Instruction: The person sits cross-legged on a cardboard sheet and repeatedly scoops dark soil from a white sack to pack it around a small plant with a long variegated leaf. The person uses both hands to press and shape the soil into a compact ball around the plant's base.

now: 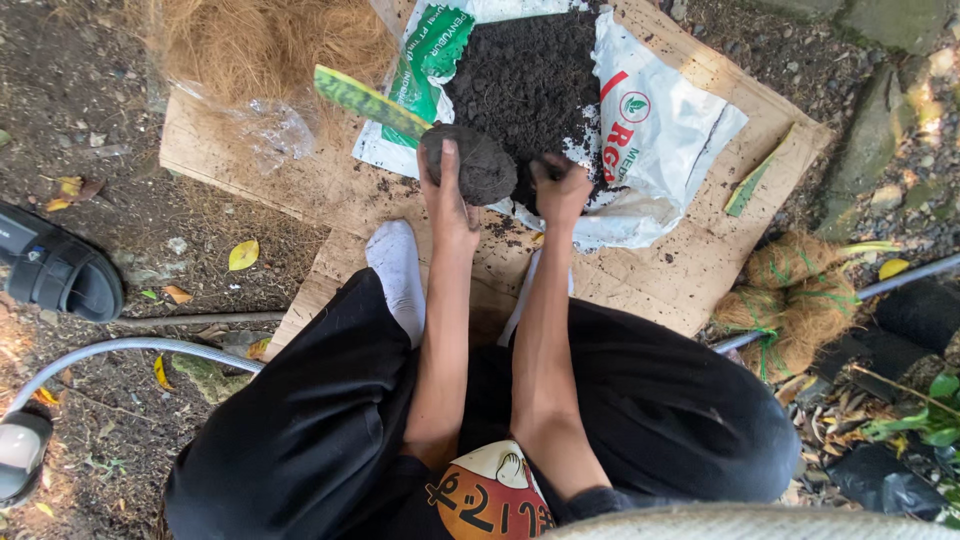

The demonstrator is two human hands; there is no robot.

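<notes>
Head view, looking down on a squatting person at work on a sheet of cardboard (pixel 690 270). The left hand (pixel 447 195) cups a rounded ball of dark soil (pixel 478 165), fingers wrapped about its near side; a green-and-yellow variegated leaf (pixel 365 100) juts from the ball toward ten o'clock. The right hand (pixel 560 188) is clenched in the loose soil (pixel 530 70) heaped on an opened white bag (pixel 665 125), just at three o'clock of the ball; whether it encloses a handful cannot be told.

The ball lies at the near edge of the soil heap, at the centre of the view. A mass of brown coconut fibre (pixel 265 40) in clear plastic sits at eleven o'clock, untouched. Two fibre-wrapped, green-tied bundles (pixel 795 295) rest at four o'clock, beside a pipe.

Judged from this arrangement, the soil is already packed around the cutting's base, apparently with more being added; no fibre or twine covers this ball yet, so wrapping and tying seem to remain.
</notes>
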